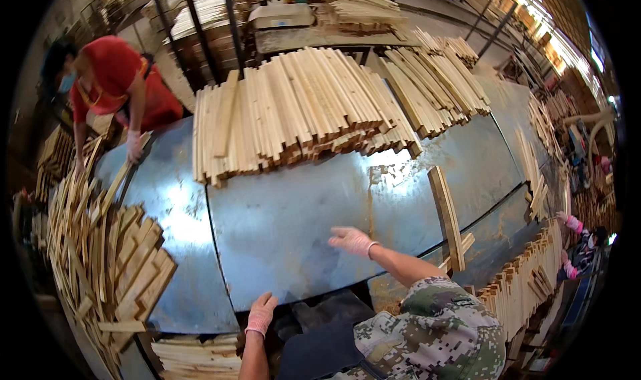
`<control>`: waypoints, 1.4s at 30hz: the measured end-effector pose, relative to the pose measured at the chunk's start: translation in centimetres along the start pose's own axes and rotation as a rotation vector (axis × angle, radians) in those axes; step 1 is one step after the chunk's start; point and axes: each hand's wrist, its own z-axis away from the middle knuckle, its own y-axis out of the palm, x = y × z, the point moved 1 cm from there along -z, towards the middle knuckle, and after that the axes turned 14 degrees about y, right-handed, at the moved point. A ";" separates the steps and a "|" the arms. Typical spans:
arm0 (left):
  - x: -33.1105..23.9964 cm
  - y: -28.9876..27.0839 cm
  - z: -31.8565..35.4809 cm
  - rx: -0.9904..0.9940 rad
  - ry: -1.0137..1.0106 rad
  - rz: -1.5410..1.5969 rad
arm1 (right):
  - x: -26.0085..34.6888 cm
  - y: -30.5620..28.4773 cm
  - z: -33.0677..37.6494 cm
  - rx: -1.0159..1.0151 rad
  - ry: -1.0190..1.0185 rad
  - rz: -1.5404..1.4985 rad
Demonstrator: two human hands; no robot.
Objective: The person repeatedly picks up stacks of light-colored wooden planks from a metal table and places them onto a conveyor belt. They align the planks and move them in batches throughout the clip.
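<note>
My right hand [352, 240], in a pinkish-white glove, reaches out over the metal table [280, 220] with its fingers stretched out and nothing in them. At the table's near edge is my left hand [262, 312], gloved the same way. Its fingers point forward, hold nothing and seem to touch the edge. Ahead of both hands lies a broad, layered pile of pale wooden strips [294, 106], side by side. To the right of my right hand, a longer wooden strip [446, 213] lies across the table, with shorter pieces [467, 242] by its near end.
At the left, a person in red [123, 86] with gloved hands bends over a loose heap of strips [100, 246]. More strips [434, 89] lie at the far right, and stacks [521, 286] stand near right. Another person [591, 243] is at the right rim. Dark posts [200, 33] rise behind the table.
</note>
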 end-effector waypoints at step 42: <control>-41.8 9.4 -55.1 -0.318 0.379 -0.611 | 16.3 -44.1 -31.1 -0.784 0.068 0.100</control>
